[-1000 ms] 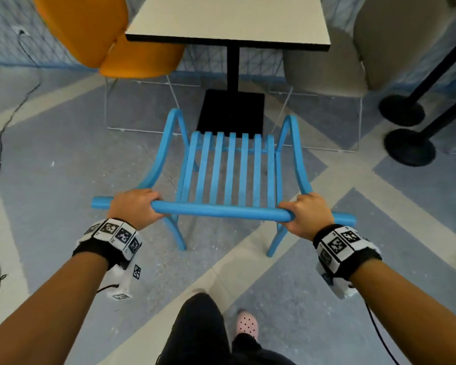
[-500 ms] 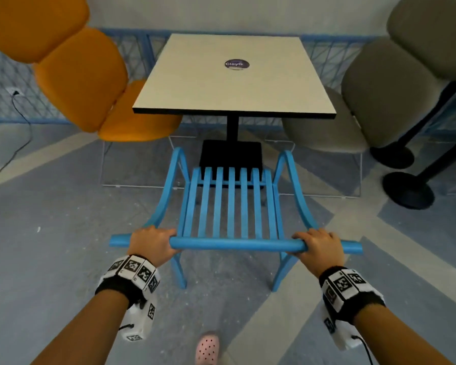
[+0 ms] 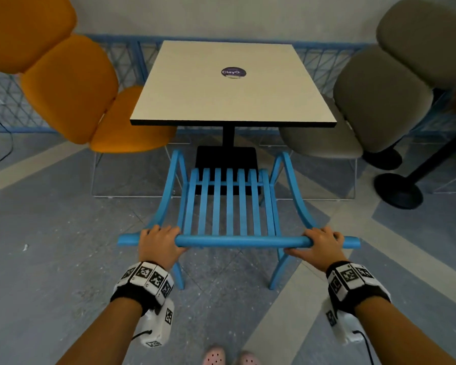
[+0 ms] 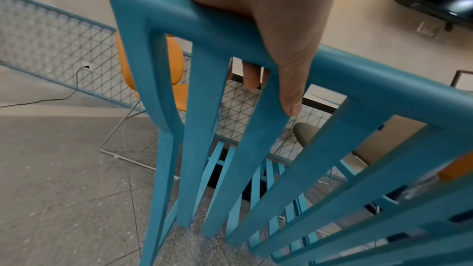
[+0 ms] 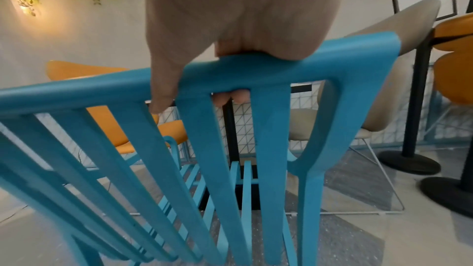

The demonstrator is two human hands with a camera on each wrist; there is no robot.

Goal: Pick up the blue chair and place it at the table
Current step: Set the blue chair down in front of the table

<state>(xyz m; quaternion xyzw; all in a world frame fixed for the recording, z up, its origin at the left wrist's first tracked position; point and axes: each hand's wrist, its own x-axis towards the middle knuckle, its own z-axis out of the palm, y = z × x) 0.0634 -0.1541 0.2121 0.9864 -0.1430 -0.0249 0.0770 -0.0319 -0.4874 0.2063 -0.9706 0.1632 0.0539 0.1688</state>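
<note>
Blue chair (image 3: 228, 206) faces table (image 3: 232, 101); orange chair (image 3: 71, 88), grey chair (image 3: 379, 101) flank it

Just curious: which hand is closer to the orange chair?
Left. The left hand grips the blue chair's top rail on the side where the orange chair stands; the right hand grips the rail's far end, beside the grey chair.

You are looking at a bright blue chair (image 3: 228, 206) and a cream table (image 3: 232, 85) with a black edge. An orange chair (image 3: 90, 101) and a grey chair (image 3: 366, 106) are showing too. Your wristbands (image 3: 145, 280) are wearing black-and-white square patterns.
</note>
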